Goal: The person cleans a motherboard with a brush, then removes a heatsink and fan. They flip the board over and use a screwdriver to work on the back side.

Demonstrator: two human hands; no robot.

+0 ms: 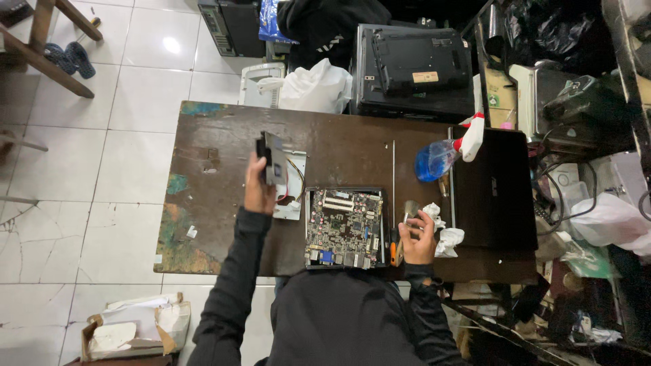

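My left hand (258, 188) holds a small dark flat part (270, 156) raised on edge over the left half of the worn brown table (210, 224). A pale metal plate with wires (291, 184) lies just right of that hand. An open small computer case with a green circuit board (344, 228) sits at the table's front middle. My right hand (418, 237) grips a small brush (409, 211) right of the board, beside crumpled white tissue (444, 234). An orange-handled screwdriver (392, 247) lies between the board and my right hand.
A blue spray bottle with a white and red trigger (444, 154) lies near a shut black laptop (494, 190) on the right. A black monitor (411, 71) and white bag (313, 88) stand behind the table. Cluttered shelves fill the right side. A cardboard box (135, 329) sits on the tiled floor.
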